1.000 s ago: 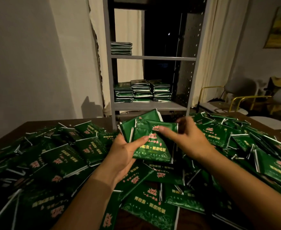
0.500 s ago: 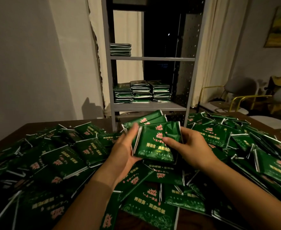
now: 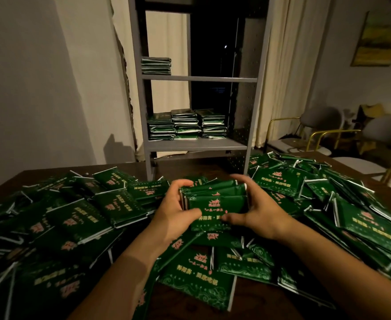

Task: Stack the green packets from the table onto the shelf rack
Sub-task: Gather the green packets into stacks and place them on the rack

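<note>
Two hands clamp one bundle of green packets (image 3: 214, 199), squared up in front of the shelf rack (image 3: 197, 144).

Head view: the left hand (image 3: 173, 214) curls round the bundle's left end and the right hand (image 3: 255, 209) round its right end, thumbs pressed on the near face, so the long axis runs hand to hand, crosswise to the rack. The bundle sits just above the loose packets (image 3: 86, 218) on the table (image 3: 185, 163), directly before the rack's lower board, where three stacks (image 3: 186, 124) crowd the left side; I judge a forward lift comes next, neither hand nearer.
</note>
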`<state>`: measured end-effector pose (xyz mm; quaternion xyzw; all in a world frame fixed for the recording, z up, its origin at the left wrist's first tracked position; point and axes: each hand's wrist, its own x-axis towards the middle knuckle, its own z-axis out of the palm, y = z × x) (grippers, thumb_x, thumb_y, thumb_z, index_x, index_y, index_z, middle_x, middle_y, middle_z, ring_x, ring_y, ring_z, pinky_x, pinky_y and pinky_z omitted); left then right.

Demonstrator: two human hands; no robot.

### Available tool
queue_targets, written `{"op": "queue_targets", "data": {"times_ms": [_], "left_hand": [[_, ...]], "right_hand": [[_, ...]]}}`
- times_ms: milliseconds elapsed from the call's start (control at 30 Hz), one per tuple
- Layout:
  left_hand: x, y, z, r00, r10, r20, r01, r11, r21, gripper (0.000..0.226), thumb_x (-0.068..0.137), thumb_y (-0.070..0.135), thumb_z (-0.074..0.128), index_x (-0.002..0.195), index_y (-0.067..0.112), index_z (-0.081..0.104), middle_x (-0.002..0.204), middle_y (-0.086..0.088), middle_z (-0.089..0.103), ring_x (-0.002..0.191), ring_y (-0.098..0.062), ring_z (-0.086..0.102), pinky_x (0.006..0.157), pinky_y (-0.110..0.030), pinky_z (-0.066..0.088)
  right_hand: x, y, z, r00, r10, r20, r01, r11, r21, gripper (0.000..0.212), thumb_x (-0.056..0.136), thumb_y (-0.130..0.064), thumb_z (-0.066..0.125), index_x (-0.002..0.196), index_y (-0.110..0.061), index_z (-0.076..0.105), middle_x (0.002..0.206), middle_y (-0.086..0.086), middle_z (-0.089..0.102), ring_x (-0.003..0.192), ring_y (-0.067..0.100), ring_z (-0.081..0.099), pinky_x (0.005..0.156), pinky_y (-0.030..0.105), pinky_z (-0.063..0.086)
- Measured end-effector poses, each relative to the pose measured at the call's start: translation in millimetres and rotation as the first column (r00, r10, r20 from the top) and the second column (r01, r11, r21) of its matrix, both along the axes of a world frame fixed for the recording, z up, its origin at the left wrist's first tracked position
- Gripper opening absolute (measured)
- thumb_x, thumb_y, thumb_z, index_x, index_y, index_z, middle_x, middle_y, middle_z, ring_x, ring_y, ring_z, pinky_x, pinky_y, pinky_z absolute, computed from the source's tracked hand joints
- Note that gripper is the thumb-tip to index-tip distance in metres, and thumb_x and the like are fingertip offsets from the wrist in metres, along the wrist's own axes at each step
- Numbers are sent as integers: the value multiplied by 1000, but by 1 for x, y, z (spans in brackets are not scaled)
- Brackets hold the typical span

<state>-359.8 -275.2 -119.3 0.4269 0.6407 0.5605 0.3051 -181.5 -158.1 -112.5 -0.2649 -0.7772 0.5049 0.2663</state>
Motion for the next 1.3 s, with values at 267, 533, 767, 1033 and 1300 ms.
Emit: {"op": "queue_targets", "data": {"times_ms": [267, 533, 767, 1033, 1300], "left_hand": [[11, -4, 2, 996, -86, -25, 81, 985, -149, 51, 87, -15, 56, 108, 32, 57, 92, -6, 73, 79, -24, 74, 71, -44, 61], [6, 0, 27, 990, 124, 64, -122, 992, -38, 56, 83, -6, 68, 122, 32, 53, 107, -10, 69, 97, -26, 69, 94, -48, 56], [-9, 6, 68, 983, 164, 83, -164, 986, -13, 62, 72, 15, 72, 132, 16, 56, 121, -7, 70, 112, -27, 65, 102, -54, 50], [-33, 13, 98, 990, 140, 25, -141, 989, 37, 29, 93, 2, 57, 112, 24, 55, 115, -4, 67, 109, -25, 66, 100, -52, 53], [-58, 28, 104, 974, 188, -129, -164, 970, 179, 37, 93, -4, 61, 121, 18, 52, 102, -2, 68, 77, 3, 68, 72, -18, 58]], "right_hand": [[-6, -11, -3, 984, 67, 165, -92, 985, 148, 61, 81, -11, 67, 130, -34, 36, 128, 1, 55, 118, 14, 59, 99, 40, 53], [-8, 1, 27, 996, -42, -83, 30, 989, -145, 58, 90, 5, 64, 136, -25, 43, 124, 3, 64, 106, 17, 67, 83, 29, 60], [-23, 7, 62, 991, -72, -117, 34, 953, -300, 28, 91, -4, 66, 118, -12, 60, 114, 11, 68, 102, 29, 68, 78, 36, 61], [-52, 18, 82, 970, -66, -236, 4, 967, -253, 37, 86, -6, 72, 120, -16, 59, 116, 12, 68, 101, 30, 71, 90, 50, 58], [-69, 28, 100, 965, -36, -259, 61, 994, 89, 28, 85, -11, 76, 108, -25, 66, 107, -1, 72, 99, 17, 70, 77, 33, 61]]}}
